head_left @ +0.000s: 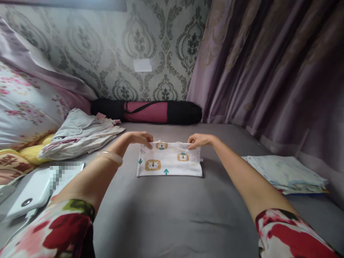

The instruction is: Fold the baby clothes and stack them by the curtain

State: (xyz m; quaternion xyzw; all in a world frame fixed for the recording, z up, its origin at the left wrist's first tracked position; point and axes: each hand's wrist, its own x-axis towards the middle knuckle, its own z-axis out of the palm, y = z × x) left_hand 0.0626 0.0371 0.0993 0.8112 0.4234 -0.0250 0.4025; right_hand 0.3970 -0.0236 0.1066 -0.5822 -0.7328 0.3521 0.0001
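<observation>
A white cloth [168, 163] printed with lion faces and green arrow-like plants lies on the grey bed sheet [172, 211], folded into a rectangle. My left hand [142, 138] pinches its far left corner between thumb and fingers. At the far right corner, my right hand [197, 140] grips the same edge in a like way. The cloth's near edge lies flat toward me, and a small white tag sticks out on its right side. The fingers behind the far edge are partly hidden.
A black and maroon roll bag [146, 111] lies along the wall. Crumpled light clothes [83, 130] and a floral pillow [27, 104] are at left, above a white power bank [30, 197] with a cable. Folded cloths [287, 172] lie at right beside the purple curtain [268, 71].
</observation>
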